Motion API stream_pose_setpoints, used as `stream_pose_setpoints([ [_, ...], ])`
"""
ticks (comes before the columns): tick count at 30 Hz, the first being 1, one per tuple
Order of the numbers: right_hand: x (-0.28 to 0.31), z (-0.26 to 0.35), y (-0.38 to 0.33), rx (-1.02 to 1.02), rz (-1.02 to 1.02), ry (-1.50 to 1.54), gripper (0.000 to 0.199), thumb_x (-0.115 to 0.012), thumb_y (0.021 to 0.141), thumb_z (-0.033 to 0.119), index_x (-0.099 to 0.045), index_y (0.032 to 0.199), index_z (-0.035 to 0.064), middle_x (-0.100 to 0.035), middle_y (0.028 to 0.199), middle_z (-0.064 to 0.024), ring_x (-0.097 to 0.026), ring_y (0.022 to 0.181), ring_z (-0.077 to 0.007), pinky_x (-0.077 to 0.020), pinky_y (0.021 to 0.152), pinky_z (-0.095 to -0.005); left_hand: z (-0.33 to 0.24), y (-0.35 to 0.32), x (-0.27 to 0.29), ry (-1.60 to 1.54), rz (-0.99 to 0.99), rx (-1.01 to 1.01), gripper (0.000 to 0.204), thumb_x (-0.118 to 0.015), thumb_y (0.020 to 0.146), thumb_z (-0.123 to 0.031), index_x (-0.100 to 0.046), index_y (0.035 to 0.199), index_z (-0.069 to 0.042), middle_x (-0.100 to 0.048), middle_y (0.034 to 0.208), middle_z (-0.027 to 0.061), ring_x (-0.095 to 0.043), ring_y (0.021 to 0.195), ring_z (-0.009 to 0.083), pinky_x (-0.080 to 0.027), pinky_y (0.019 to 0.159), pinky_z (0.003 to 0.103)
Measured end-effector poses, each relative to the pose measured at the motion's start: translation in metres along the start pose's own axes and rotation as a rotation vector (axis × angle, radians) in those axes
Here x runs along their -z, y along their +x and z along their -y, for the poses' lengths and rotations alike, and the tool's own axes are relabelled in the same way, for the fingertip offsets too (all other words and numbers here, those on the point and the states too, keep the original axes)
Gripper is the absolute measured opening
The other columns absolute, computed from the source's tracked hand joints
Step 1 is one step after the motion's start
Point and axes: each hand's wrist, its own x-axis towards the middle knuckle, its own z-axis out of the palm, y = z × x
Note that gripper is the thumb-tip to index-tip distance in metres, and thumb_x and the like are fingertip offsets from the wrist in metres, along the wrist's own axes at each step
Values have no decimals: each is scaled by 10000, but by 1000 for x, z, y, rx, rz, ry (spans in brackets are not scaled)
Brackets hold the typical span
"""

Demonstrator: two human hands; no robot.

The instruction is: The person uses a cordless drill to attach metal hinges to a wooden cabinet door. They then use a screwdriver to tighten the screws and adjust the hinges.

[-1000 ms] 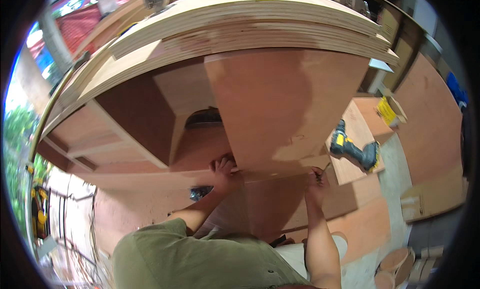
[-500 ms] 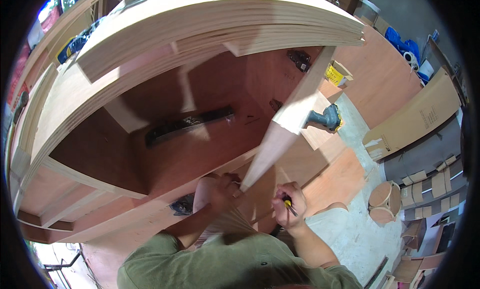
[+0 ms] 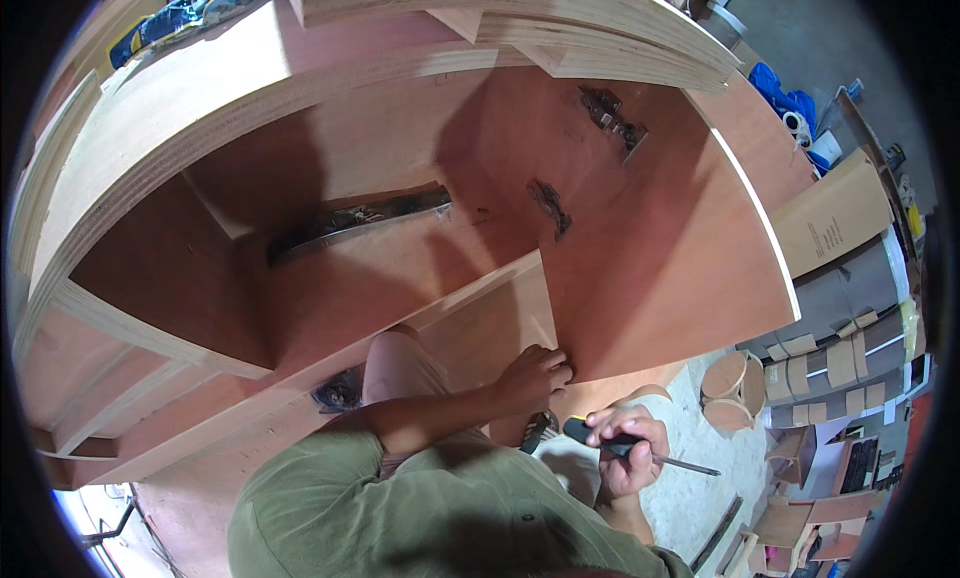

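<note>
A wooden cabinet door [image 3: 670, 268] stands swung out to the right of the reddish-brown cabinet interior [image 3: 400, 268]. My left hand [image 3: 535, 380] has its fingers curled on the door's near lower corner. Two metal hinges, the far hinge [image 3: 612, 118] and the near hinge [image 3: 549, 208], join the door side to the cabinet. In my right hand [image 3: 632, 440], just in front of the door, lies a screwdriver [image 3: 685, 466] with a black and yellow handle, its shaft pointing right. A long dark strip-like thing [image 3: 360, 221] rests inside the cabinet.
Plywood pieces [image 3: 620, 28] lie stacked on the cabinet top. A blue bag [image 3: 190, 20] is at the far left. A dark object [image 3: 338, 390] sits by my knee. Round wooden pieces [image 3: 733, 388] and cardboard [image 3: 835, 213] stand on the right.
The door has swung from nearly edge-on to wide open toward the right, with my left hand following it. My right hand moved right and turned the screwdriver, so its shaft points right.
</note>
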Motion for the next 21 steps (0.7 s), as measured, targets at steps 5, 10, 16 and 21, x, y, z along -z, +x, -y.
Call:
stream_pose_setpoints([
  [5,4,-25,7,52,-2,-53,434,-407,983,369,-546,1002,-42,-562,824,-175,-575,761,-247,-479,804,-426,13,2,-18,-322,-27,-65,461,-641,799,-153,-528,1240,-73,-547,1232,130,-558,1108,251,-437,935,385],
  [10,17,-46,20,39,-27,-10,512,-337,989,411,-548,1027,-54,-567,880,-201,-566,830,-269,-454,830,-398,27,-16,-6,-1818,114,307,611,-659,846,-294,-418,1346,-41,-512,1284,74,-546,1129,165,-450,923,335],
  [16,3,-67,31,-94,46,72,544,-332,986,428,-558,1036,-65,-575,920,-199,-562,879,-264,-451,823,-365,-24,-19,57,-1266,82,91,549,-654,853,-216,-440,1321,-25,-554,1207,87,-565,1042,138,-476,858,315],
  [21,-20,-56,53,-280,215,-99,615,-385,963,489,-538,1135,-81,-589,1006,-204,-567,916,-245,-444,830,-350,-37,-28,84,-942,-80,214,369,-656,843,-129,-569,1182,-13,-624,955,29,-580,867,101,-487,757,283],
])
